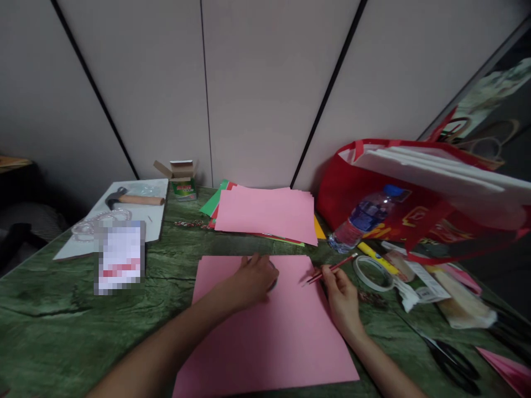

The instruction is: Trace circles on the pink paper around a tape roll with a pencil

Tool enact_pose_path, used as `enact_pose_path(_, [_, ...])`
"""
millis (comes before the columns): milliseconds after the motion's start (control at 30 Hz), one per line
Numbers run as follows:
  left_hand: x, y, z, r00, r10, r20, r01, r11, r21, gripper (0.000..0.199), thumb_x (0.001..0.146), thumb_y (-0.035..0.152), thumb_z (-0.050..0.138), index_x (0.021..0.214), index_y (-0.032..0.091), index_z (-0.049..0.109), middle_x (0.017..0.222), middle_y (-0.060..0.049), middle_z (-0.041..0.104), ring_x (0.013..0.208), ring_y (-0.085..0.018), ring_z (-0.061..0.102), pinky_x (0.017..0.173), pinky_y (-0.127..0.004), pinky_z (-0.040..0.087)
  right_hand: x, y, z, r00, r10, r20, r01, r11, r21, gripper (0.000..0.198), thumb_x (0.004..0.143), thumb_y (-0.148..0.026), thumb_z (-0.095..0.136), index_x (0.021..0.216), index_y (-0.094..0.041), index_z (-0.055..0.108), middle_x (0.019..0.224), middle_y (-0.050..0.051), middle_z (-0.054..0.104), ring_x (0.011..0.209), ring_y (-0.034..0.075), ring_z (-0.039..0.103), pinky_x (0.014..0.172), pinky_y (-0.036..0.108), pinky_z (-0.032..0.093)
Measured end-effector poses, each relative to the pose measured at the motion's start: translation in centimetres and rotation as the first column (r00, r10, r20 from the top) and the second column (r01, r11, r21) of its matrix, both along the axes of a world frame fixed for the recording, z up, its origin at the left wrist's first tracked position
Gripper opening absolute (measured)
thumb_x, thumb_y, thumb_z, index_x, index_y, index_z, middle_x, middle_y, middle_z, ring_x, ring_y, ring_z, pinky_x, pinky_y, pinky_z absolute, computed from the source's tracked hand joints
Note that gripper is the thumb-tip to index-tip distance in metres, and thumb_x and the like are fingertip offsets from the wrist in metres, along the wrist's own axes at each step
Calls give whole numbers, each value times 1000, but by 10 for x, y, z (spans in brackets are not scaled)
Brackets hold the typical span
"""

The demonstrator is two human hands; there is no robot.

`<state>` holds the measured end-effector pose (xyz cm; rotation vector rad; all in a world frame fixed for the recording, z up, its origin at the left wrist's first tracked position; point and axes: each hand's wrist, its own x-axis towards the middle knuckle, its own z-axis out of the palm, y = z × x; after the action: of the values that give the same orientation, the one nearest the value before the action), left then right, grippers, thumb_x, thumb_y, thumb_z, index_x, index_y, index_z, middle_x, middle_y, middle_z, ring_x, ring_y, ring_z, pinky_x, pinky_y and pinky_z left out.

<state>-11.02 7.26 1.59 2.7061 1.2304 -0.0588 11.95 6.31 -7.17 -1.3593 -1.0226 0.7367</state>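
A large pink sheet of paper (265,331) lies flat on the green table in front of me. My left hand (258,275) rests over its upper part, fingers curled down round a small roundish object whose edge shows at the fingertips; I cannot make out what it is. At the sheet's right edge, my right hand (341,292) is closed on a red pencil (335,267), held slanting with the tip low over the paper. A stack of pink sheets (265,213), with green, red and yellow ones under it, lies beyond.
On the left are a hammer (135,200) on a white board (154,225), a blurred-out item (121,257) and a small open box (182,185). To the right stand a red bag (336,193) and a water bottle (360,221), with a tape roll (360,271) and black-handled scissors (452,359) nearer.
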Motion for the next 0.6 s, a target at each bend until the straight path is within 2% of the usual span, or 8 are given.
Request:
enact_pose_path(100, [-6, 3, 7, 997, 40, -59, -44, 997, -56, 45, 66, 16, 78, 102, 17, 52, 122, -14, 48, 113, -30, 45, 87, -41, 41, -13, -1, 3, 1000, 12, 15, -12, 1000, 15, 40, 75, -58, 60, 72, -19, 57, 68, 0, 58, 67, 17, 53, 68, 28, 41])
enact_pose_path(200, [-12, 7, 13, 992, 46, -116, -56, 995, -81, 52, 61, 10, 80, 104, 17, 52, 119, -14, 50, 107, -29, 49, 83, -40, 43, -29, 0, 7, 999, 52, -8, -51, 998, 42, 38, 76, -58, 59, 74, -19, 57, 70, 1, 61, 69, 18, 55, 69, 29, 43])
enact_pose_path(333, [-19, 11, 16, 977, 103, -188, -122, 988, -92, 62, 56, 12, 82, 110, 16, 51, 119, -15, 51, 106, -31, 50, 80, -41, 45, -45, 3, 9, 997, 73, -5, -72, 996, 45, 39, 76, -58, 59, 73, -19, 57, 67, 0, 58, 65, 17, 53, 65, 28, 42])
enact_pose_path(467, [-20, 14, 18, 969, 167, -180, -193, 972, -136, 76, 54, 12, 83, 121, 15, 47, 124, -16, 50, 106, -33, 52, 77, -41, 47, -48, 5, 9, 998, 59, 4, -60, 998, 33, 38, 77, -57, 58, 73, -19, 57, 67, -1, 57, 64, 16, 51, 64, 28, 42])
enact_pose_path(600, [-19, 14, 20, 966, 196, -167, -217, 969, -117, 88, 51, 10, 83, 127, 12, 41, 128, -17, 48, 112, -37, 49, 80, -43, 47, -48, 4, 9, 998, 54, -39, -52, 998, 39, 38, 77, -57, 57, 75, -19, 57, 71, 1, 60, 70, 18, 55, 70, 29, 44])
